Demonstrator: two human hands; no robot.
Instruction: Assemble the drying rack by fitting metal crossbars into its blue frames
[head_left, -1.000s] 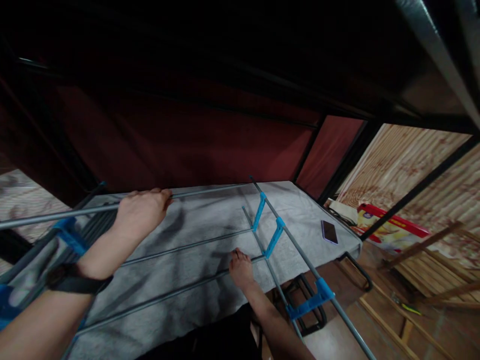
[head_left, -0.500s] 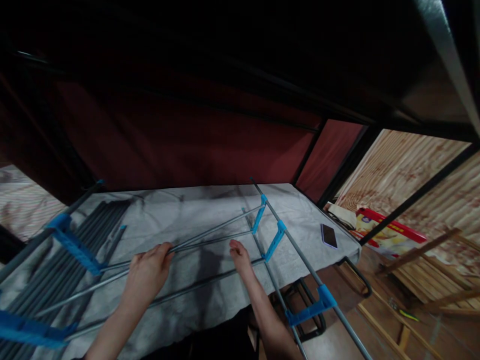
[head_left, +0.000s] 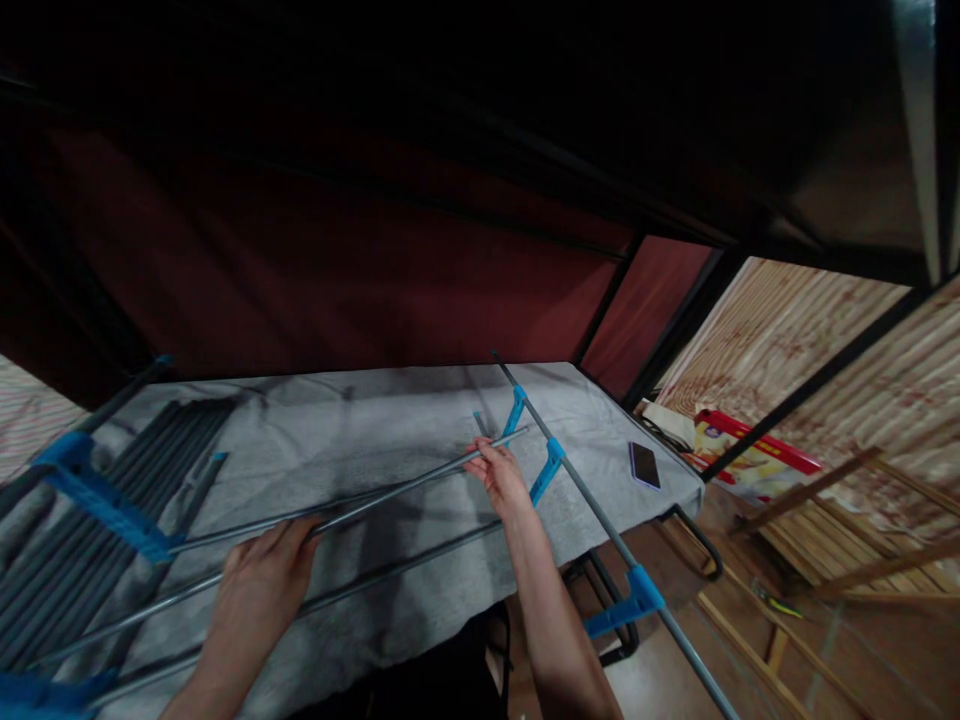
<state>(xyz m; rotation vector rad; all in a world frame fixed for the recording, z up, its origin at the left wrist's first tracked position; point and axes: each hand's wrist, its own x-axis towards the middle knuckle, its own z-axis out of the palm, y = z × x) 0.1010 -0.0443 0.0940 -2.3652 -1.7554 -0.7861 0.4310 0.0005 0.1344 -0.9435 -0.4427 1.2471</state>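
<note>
A loose grey metal tube (head_left: 397,488) slants across the frame, its right end near a blue plastic connector (head_left: 514,412). Around the left part of this tube my left hand (head_left: 266,570) is closed. My right hand (head_left: 499,478) pinches the tube close to its right end. Two other crossbars run between the left and right sides; one lower crossbar (head_left: 405,566) passes beneath my hands. On the right, a long upright tube (head_left: 600,515) carries several blue connectors. To the left, a large blue connector (head_left: 105,500) joins further tubes.
A bundle of grey tubes (head_left: 127,500) lies on the cloth-covered table (head_left: 360,420) at left. A phone (head_left: 644,465) rests near the right edge. Beyond are a red and yellow box (head_left: 750,455), a wooden chair (head_left: 832,550) and pliers (head_left: 780,602) on the floor.
My right hand has moved up and taken hold of the tube near its right end. That end has come away from the blue connector's top. The view has shifted slightly.
</note>
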